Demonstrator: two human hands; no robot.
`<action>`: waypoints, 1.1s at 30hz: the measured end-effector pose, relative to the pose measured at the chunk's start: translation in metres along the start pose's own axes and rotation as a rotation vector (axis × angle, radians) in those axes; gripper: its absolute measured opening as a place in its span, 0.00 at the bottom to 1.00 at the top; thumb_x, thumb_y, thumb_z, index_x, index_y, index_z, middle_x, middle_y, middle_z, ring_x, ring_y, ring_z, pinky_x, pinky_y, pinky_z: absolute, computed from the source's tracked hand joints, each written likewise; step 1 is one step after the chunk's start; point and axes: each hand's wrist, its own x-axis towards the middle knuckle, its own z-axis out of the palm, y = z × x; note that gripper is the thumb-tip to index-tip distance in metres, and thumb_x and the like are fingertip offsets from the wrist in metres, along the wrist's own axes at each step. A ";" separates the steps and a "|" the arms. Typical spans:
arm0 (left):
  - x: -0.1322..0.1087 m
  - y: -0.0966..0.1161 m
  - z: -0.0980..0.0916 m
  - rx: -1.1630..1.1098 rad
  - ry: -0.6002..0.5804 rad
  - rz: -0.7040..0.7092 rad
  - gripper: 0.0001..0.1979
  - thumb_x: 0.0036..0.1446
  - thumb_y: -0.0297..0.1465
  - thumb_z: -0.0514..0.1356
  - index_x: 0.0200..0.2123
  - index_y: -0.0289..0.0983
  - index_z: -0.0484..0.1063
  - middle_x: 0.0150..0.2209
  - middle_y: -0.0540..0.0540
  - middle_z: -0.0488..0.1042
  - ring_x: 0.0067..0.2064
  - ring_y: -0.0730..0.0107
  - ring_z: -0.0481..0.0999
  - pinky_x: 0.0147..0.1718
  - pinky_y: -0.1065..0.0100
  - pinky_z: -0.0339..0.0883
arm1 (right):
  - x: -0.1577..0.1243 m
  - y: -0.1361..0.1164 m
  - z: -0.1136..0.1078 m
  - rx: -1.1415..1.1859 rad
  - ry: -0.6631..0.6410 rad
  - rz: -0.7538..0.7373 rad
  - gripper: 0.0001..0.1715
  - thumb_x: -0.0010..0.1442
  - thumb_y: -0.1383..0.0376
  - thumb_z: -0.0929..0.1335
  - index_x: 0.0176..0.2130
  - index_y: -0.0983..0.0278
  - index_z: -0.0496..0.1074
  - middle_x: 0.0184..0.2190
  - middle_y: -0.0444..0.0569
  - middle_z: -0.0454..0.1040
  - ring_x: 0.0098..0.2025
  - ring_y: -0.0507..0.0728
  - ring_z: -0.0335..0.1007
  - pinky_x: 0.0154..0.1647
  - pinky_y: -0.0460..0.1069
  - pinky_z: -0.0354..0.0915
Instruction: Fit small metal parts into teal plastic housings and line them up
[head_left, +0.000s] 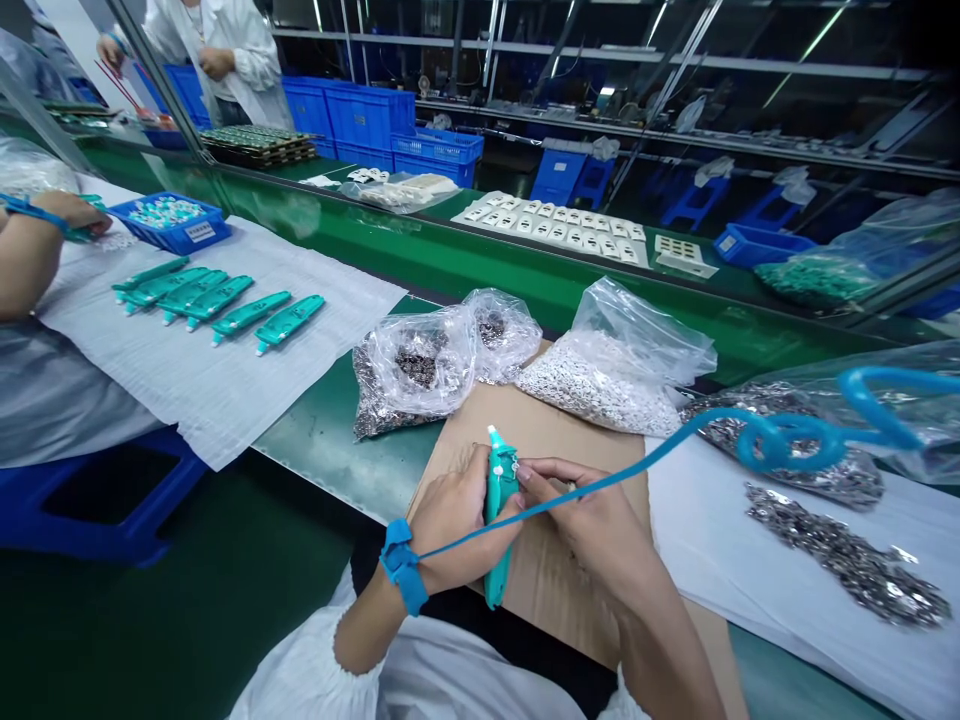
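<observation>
My left hand [450,525] is wrapped around a teal pen-shaped plastic device [498,520], held upright over a brown cardboard sheet [540,580]. My right hand [581,515] pinches at the upper side of the same device, fingers pressed together against it. A blue wrist strap [401,570] sits on my left wrist, and its coiled blue cord [787,435] runs off to the right. Clear bags of small metal parts [416,370] lie just beyond the cardboard.
Loose metal parts [847,560] lie on white foam at right. Several finished teal devices [217,300] line a white sheet at left beside a co-worker's arm [30,255] and a blue tray [176,220]. Another person in white [225,50] stands far back by blue crates.
</observation>
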 end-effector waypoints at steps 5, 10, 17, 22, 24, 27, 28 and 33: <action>0.000 0.003 -0.006 0.072 -0.065 0.019 0.09 0.61 0.33 0.52 0.45 0.40 0.61 0.33 0.47 0.74 0.40 0.54 0.78 0.40 0.59 0.68 | 0.000 0.000 0.000 0.017 -0.037 -0.055 0.19 0.54 0.51 0.74 0.38 0.63 0.82 0.40 0.53 0.82 0.44 0.61 0.75 0.48 0.52 0.67; -0.001 0.002 -0.008 0.129 -0.095 0.031 0.10 0.61 0.31 0.52 0.46 0.39 0.59 0.31 0.47 0.72 0.36 0.53 0.77 0.37 0.60 0.65 | -0.002 -0.001 0.005 -0.006 -0.006 -0.086 0.18 0.56 0.52 0.73 0.36 0.64 0.82 0.36 0.51 0.82 0.39 0.59 0.76 0.42 0.49 0.68; -0.001 0.002 -0.007 0.100 -0.058 0.015 0.08 0.61 0.31 0.51 0.44 0.40 0.59 0.33 0.47 0.74 0.41 0.52 0.78 0.38 0.60 0.65 | 0.000 0.006 0.007 0.061 -0.019 -0.062 0.15 0.56 0.54 0.74 0.37 0.62 0.82 0.35 0.48 0.81 0.38 0.55 0.74 0.40 0.46 0.66; -0.003 0.004 -0.006 0.017 -0.013 -0.025 0.06 0.64 0.35 0.51 0.43 0.41 0.62 0.33 0.47 0.75 0.40 0.55 0.78 0.39 0.60 0.66 | -0.003 0.006 0.008 0.112 0.051 0.004 0.24 0.57 0.46 0.72 0.40 0.64 0.82 0.24 0.46 0.76 0.18 0.48 0.55 0.22 0.46 0.59; -0.003 0.003 -0.007 0.001 -0.028 -0.022 0.08 0.66 0.37 0.50 0.43 0.41 0.63 0.33 0.48 0.75 0.39 0.56 0.78 0.38 0.61 0.67 | -0.004 0.004 0.008 0.121 0.048 0.027 0.27 0.55 0.45 0.72 0.40 0.64 0.81 0.20 0.44 0.72 0.15 0.46 0.45 0.17 0.46 0.53; -0.004 0.001 -0.008 -0.027 -0.054 0.009 0.10 0.67 0.37 0.49 0.47 0.40 0.64 0.34 0.47 0.75 0.38 0.57 0.78 0.38 0.61 0.67 | -0.005 0.002 0.006 0.107 0.021 0.034 0.28 0.53 0.44 0.73 0.40 0.64 0.81 0.16 0.42 0.67 0.15 0.47 0.45 0.16 0.46 0.50; -0.004 0.000 -0.009 -0.040 -0.066 0.027 0.11 0.67 0.37 0.49 0.49 0.40 0.63 0.34 0.48 0.75 0.38 0.57 0.77 0.38 0.61 0.67 | -0.005 0.002 0.006 0.102 0.010 0.034 0.28 0.52 0.44 0.73 0.40 0.64 0.81 0.15 0.41 0.65 0.16 0.48 0.47 0.17 0.46 0.51; -0.006 -0.003 -0.013 -0.091 -0.133 0.061 0.17 0.67 0.34 0.51 0.57 0.40 0.58 0.35 0.50 0.75 0.35 0.61 0.76 0.37 0.62 0.66 | -0.004 0.007 0.008 0.098 0.006 0.023 0.28 0.53 0.43 0.72 0.40 0.63 0.80 0.14 0.40 0.62 0.17 0.50 0.53 0.17 0.46 0.52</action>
